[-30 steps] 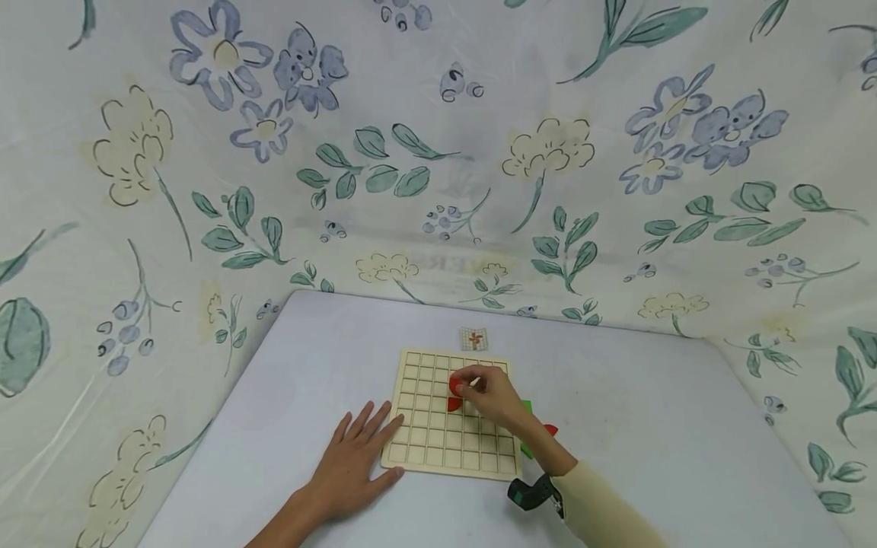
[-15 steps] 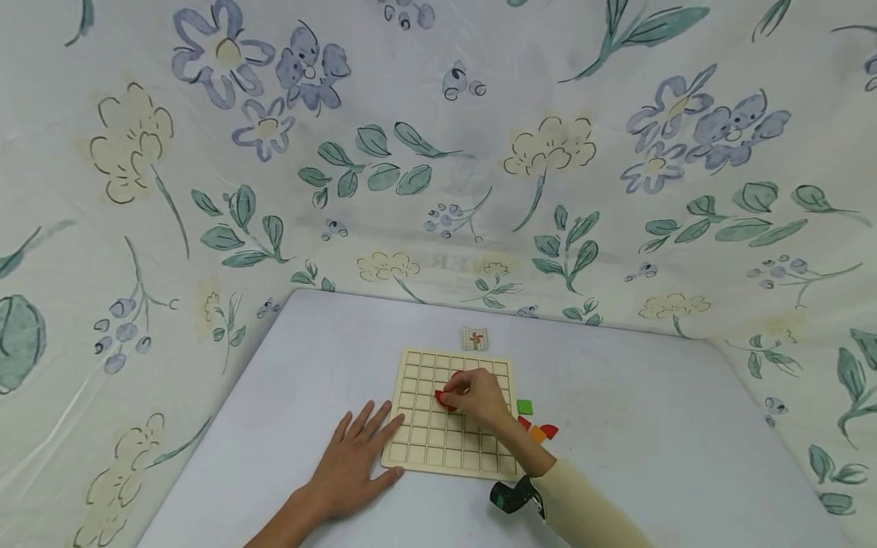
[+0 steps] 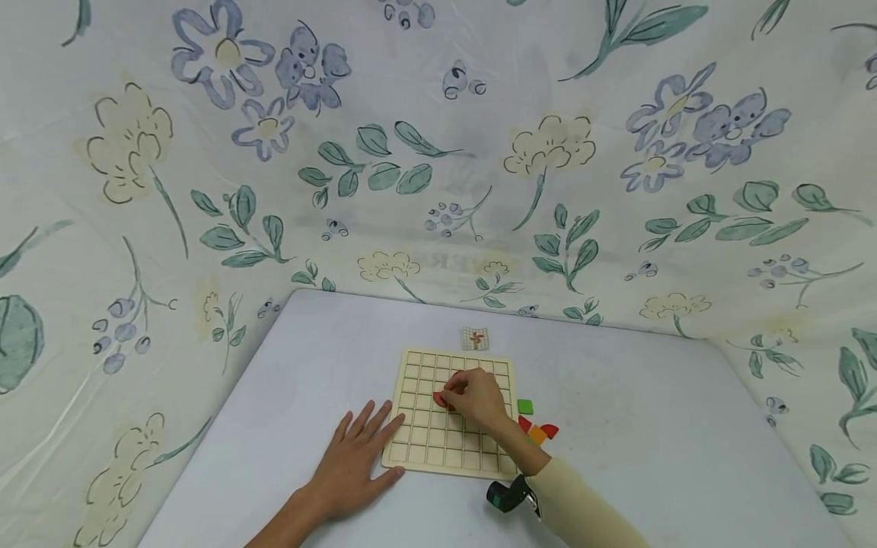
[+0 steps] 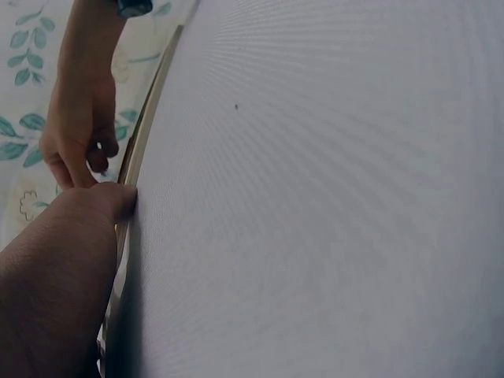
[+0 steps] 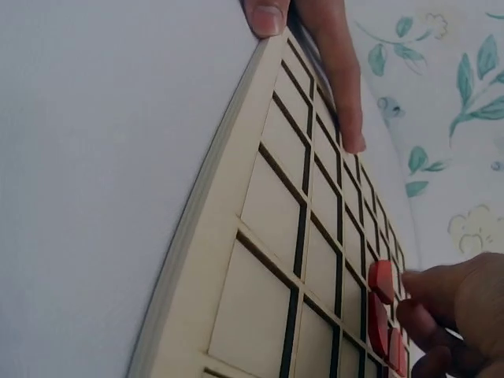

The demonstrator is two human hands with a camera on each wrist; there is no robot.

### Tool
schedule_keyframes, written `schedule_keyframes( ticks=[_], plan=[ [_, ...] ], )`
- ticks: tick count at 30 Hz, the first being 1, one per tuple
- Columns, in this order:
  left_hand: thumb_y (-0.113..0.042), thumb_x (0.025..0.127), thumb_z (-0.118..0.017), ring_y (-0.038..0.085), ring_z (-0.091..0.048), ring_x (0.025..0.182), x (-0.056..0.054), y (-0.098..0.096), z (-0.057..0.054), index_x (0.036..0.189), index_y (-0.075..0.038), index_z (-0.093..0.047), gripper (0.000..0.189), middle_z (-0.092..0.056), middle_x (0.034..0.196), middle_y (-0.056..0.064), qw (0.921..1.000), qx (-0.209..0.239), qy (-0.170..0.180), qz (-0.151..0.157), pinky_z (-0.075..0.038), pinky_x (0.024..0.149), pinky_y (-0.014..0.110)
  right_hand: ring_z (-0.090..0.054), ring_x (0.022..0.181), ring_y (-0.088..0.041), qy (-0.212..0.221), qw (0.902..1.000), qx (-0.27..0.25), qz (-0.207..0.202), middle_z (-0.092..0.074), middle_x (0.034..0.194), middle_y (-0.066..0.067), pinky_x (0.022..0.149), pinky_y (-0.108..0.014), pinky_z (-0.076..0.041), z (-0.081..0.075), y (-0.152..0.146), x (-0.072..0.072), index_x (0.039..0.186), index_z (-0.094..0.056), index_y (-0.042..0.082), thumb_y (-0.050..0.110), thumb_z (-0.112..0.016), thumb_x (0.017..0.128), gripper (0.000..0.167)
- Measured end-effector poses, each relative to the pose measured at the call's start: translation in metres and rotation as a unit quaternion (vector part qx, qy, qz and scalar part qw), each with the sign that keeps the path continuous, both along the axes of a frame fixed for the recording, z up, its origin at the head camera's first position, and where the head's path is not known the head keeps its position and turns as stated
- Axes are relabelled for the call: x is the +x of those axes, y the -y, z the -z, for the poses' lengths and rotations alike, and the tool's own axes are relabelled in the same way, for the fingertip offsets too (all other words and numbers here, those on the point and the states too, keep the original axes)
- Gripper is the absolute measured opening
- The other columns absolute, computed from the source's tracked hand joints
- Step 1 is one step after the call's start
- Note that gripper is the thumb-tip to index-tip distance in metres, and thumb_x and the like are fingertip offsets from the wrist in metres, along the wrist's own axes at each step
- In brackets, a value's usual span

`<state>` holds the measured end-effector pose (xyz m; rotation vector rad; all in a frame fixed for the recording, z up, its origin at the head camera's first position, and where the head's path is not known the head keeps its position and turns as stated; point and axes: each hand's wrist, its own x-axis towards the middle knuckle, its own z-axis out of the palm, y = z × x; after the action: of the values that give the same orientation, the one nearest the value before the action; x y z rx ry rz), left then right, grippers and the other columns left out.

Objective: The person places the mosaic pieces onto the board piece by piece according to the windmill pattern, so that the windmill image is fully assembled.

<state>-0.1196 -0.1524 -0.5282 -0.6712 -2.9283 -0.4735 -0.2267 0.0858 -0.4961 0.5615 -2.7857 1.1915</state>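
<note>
A square wooden grid board [image 3: 418, 439] lies on the table. My left hand [image 3: 352, 464] rests flat at its left edge, fingers spread, with thumb and a fingertip on the board in the right wrist view. Over the middle of the grid, my right hand [image 3: 477, 398] pinches a red quarter-round piece [image 3: 438, 399] between thumb and fingertips, low at a cell. In the right wrist view, this red piece [image 5: 381, 279] stands slightly tilted beside the fingertips. Other red pieces [image 5: 377, 324] sit in neighbouring cells, partly hidden behind the right hand in the head view.
Right of the board lie a green square [image 3: 524, 406], an orange piece [image 3: 537, 434] and red pieces [image 3: 550, 431], some partly behind the forearm. A small pattern card [image 3: 475, 339] lies beyond the board. A black wrist camera [image 3: 505, 496] hangs below the right wrist.
My right hand has moved a little left and down, bringing the red piece to a cell left of the other red ones. Over the last half second it barely moves. The left hand stays put.
</note>
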Motion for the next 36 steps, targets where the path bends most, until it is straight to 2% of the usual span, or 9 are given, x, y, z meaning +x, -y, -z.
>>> schedule_keyframes(
  ticks=[5,10,13,20,25,32,36],
  plan=[
    [-0.065,0.094,-0.045,0.034,-0.016,0.147,0.000,0.001,-0.001,0.155,-0.020,-0.034,0.076,-0.023,0.161,0.008,1.0000,-0.003,-0.002,-0.001,-0.013,0.114,0.058,-0.055,0.063,-0.004,-0.009,0.9979,0.063,-0.012,-0.062,0.071,0.011,0.052,-0.023,-0.045,0.002,0.002,0.000,0.086,-0.077,0.013,0.025,-0.080,0.083,0.013],
    [-0.065,0.094,-0.045,0.034,-0.016,0.147,0.000,0.000,-0.001,0.154,-0.019,-0.035,0.076,-0.024,0.161,0.009,1.0000,0.003,-0.006,0.000,-0.013,0.114,0.059,-0.049,0.060,-0.005,-0.040,0.9935,0.107,-0.004,-0.054,0.068,0.012,0.048,-0.022,-0.040,0.007,0.004,-0.001,0.083,-0.077,0.016,0.028,-0.078,0.085,0.012],
    [-0.063,0.094,-0.049,0.035,-0.018,0.146,0.000,0.000,-0.001,0.153,-0.018,-0.037,0.075,-0.026,0.160,0.009,0.9998,0.014,-0.015,0.002,-0.015,0.113,0.060,-0.047,0.059,-0.005,-0.056,0.9913,0.119,0.011,-0.054,0.067,0.013,0.047,-0.022,-0.039,0.008,0.004,0.000,0.082,-0.077,0.015,0.030,-0.081,0.082,0.015],
    [-0.063,0.094,-0.049,0.035,-0.019,0.146,0.000,0.000,-0.001,0.153,-0.018,-0.038,0.075,-0.026,0.160,0.009,0.9998,0.013,-0.017,0.001,-0.015,0.113,0.060,-0.051,0.062,-0.003,-0.094,0.9843,0.145,-0.036,-0.059,0.068,0.013,0.050,-0.020,-0.041,0.002,0.006,0.009,0.083,-0.079,0.017,0.028,-0.080,0.084,0.011],
    [-0.064,0.095,-0.046,0.033,-0.015,0.147,-0.001,0.000,-0.002,0.154,-0.019,-0.035,0.075,-0.024,0.161,0.008,1.0000,0.004,-0.005,-0.001,-0.013,0.115,0.057,-0.052,0.064,-0.004,-0.122,0.9794,0.159,-0.025,-0.059,0.067,0.012,0.049,-0.020,-0.040,-0.001,0.007,0.011,0.080,-0.078,0.018,0.029,-0.080,0.084,0.012],
    [-0.060,0.094,-0.050,0.035,-0.017,0.147,0.000,-0.001,-0.001,0.154,-0.018,-0.036,0.074,-0.025,0.160,0.009,0.9998,0.021,0.001,0.005,-0.013,0.114,0.059,-0.046,0.059,-0.004,-0.116,0.9773,0.176,-0.017,-0.049,0.060,0.014,0.045,-0.019,-0.038,0.001,0.005,0.012,0.076,-0.075,0.018,0.032,-0.080,0.084,0.017],
    [-0.061,0.094,-0.051,0.034,-0.018,0.147,0.000,0.000,0.000,0.153,-0.018,-0.037,0.075,-0.026,0.160,0.009,0.9998,0.015,-0.008,0.003,-0.014,0.114,0.059,-0.045,0.058,-0.005,-0.115,0.9768,0.181,-0.015,-0.051,0.063,0.012,0.045,-0.019,-0.038,0.000,0.003,0.015,0.082,-0.075,0.015,0.031,-0.079,0.084,0.016]
  ],
)
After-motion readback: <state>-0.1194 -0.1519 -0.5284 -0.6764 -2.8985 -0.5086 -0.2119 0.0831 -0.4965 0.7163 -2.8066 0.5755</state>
